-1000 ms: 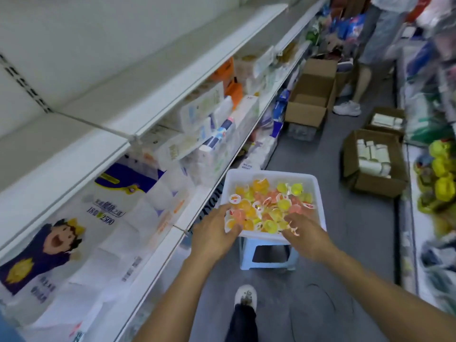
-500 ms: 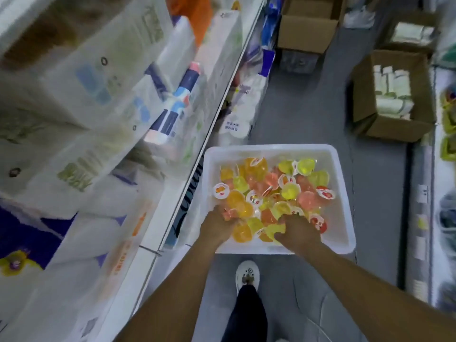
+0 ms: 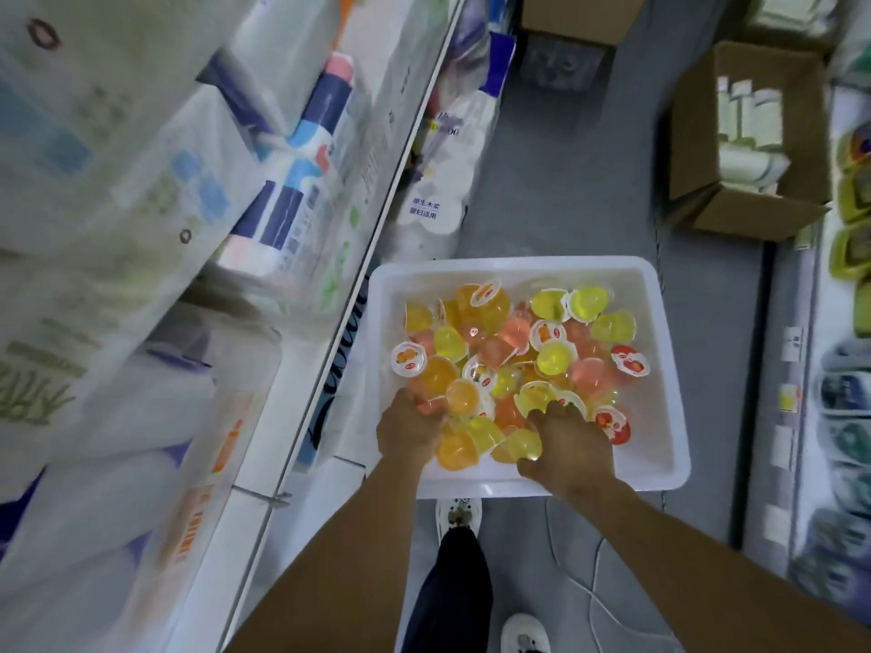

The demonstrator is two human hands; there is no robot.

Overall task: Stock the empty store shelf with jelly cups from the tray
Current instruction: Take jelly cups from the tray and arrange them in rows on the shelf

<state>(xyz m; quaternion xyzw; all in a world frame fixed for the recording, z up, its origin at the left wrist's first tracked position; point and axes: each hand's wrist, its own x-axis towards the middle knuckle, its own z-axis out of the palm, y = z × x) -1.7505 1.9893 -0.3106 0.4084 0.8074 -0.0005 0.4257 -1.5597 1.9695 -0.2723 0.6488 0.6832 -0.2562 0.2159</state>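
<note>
Seen at left of the frame tissue packs (image 3: 141, 322), at upper right an open cardboard box (image 3: 744, 148) with white packages, a white cable (image 3: 589, 591) on the grey floor (image 3: 565, 190).

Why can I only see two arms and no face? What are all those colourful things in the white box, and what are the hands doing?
The camera sits on the person's head and looks down, so you see what they see: their own two arms, a leg and shoes, but never their face. There is only this one picture from now, taken from up there.

The white box is a plastic tray standing in a shop aisle. It is full of jelly cups: little clear pots of orange, yellow and pink jelly with sticker lids.

The left hand and the right hand are both down in the pile at the near side of the tray, fingers curled among the cups as if scooping some up. How many each hand has, I cannot tell.

On the left are shop shelves with big paper packs. A cardboard box stands on the floor behind.
</note>
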